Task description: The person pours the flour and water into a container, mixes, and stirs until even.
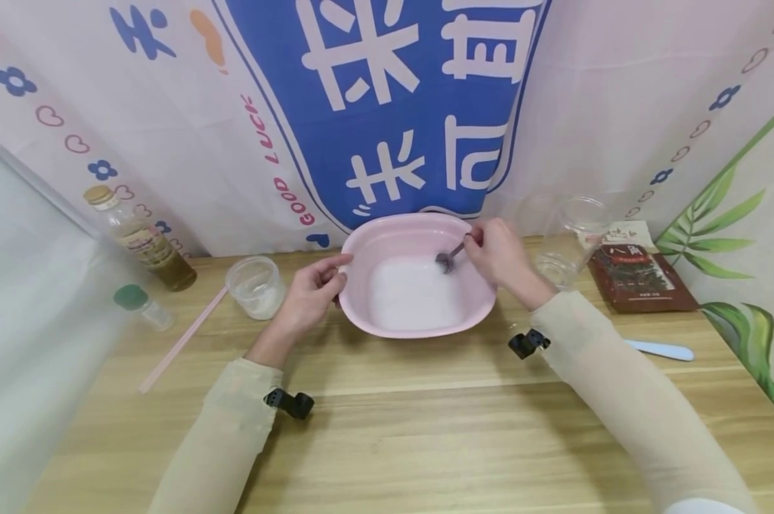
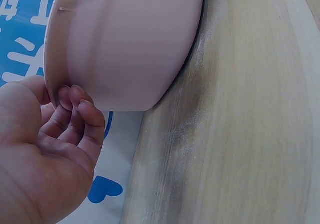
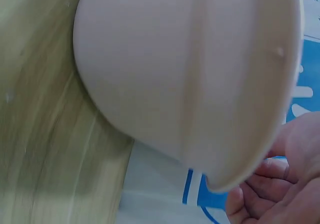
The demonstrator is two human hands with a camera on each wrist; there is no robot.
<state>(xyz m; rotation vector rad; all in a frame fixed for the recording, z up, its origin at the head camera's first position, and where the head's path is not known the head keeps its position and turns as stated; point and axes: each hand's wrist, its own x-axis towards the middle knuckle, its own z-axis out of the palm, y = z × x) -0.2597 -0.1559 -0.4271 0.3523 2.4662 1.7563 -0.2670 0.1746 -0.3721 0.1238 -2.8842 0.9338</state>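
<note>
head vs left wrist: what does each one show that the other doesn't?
Only the head view: the right hand holding a metal spoon inside the basin, the white contents on its floor, a clear plastic cup and a capped glass bottle to the left, a dark red packet to the right.

Only the left wrist view: the basin's outer wall and underside up close, with curled fingertips under its rim.

Both: the left hand gripping the pink plastic basin on the wooden table.

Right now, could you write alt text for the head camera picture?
A right hand holds a spoon in a pink basin of white powder, while the left hand grips the rim, on a wooden table.
</note>
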